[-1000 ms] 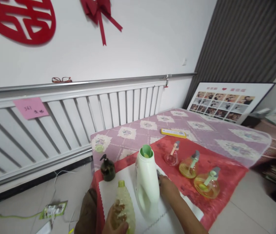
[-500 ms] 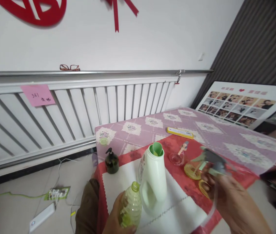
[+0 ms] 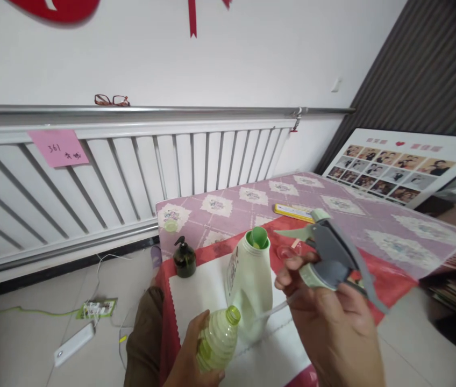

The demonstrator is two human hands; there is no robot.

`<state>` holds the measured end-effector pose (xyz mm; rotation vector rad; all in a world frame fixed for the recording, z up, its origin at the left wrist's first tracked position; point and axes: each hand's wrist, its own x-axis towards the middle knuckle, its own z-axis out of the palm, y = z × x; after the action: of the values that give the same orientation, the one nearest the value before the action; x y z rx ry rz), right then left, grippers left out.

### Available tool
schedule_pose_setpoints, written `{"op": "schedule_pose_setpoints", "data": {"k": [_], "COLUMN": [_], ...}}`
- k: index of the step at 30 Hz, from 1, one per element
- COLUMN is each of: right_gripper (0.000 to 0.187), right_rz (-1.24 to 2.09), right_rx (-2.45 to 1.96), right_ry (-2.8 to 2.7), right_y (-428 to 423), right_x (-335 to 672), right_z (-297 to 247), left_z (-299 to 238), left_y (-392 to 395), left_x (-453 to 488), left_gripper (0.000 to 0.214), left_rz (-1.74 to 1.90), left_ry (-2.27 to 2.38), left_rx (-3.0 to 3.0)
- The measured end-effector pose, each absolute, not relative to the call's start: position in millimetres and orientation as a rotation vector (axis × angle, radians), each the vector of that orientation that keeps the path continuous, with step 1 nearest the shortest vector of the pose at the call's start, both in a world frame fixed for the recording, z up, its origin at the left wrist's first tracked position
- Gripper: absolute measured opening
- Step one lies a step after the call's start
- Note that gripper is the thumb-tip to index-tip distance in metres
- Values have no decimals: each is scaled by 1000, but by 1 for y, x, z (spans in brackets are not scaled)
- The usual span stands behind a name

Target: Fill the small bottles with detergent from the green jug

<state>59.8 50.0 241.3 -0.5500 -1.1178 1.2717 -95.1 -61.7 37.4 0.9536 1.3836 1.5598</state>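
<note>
My left hand (image 3: 191, 352) is wrapped round a clear yellow-green ribbed bottle (image 3: 219, 337), whose neck is uncapped and tilts a little to the right. In my right hand (image 3: 327, 322) is a grey and pale-green trigger spray head (image 3: 328, 252), gripped at its collar. Its thin dip tube (image 3: 278, 309) points left toward the bottle's mouth, apart from it. Between and behind the hands stands a large pale-green detergent jug (image 3: 250, 279), its green spout open on top. A dark pump bottle (image 3: 184, 258) stands to the left.
A white cloth (image 3: 196, 293) and a red cover (image 3: 215, 248) lie over the patterned purple tablecloth (image 3: 252, 199). Farther back are a yellow flat case (image 3: 292, 212) and a small green cap (image 3: 170, 226). A white radiator (image 3: 131, 177) runs along the wall; a power strip (image 3: 97, 308) is on the floor.
My right hand has brought the spray head leftward and up, nearer the jug. The dip tube now points left toward the ribbed bottle. My left hand still holds that bottle, tilted slightly more.
</note>
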Motion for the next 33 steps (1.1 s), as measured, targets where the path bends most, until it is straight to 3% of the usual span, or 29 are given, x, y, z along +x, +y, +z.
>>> {"op": "schedule_pose_setpoints", "data": {"k": [9,17,33], "right_gripper": [28,21,30], "right_rz": [1324,1313,1317], "right_rx": [-594,-561,-699], "right_ry": [-1302,-1289,-1420], "right_y": [45,46,36], "right_x": [38,38,39], "right_z": [199,191,182], "left_z": [36,30,37], "left_y": [-64,-68,-65], "left_x": [-99,-102,-95], "left_gripper": [89,89,80], "left_rz": [1488,1544,1654], "left_ry": [1311,1357,1452], "left_rx": [1017,965,1049]}}
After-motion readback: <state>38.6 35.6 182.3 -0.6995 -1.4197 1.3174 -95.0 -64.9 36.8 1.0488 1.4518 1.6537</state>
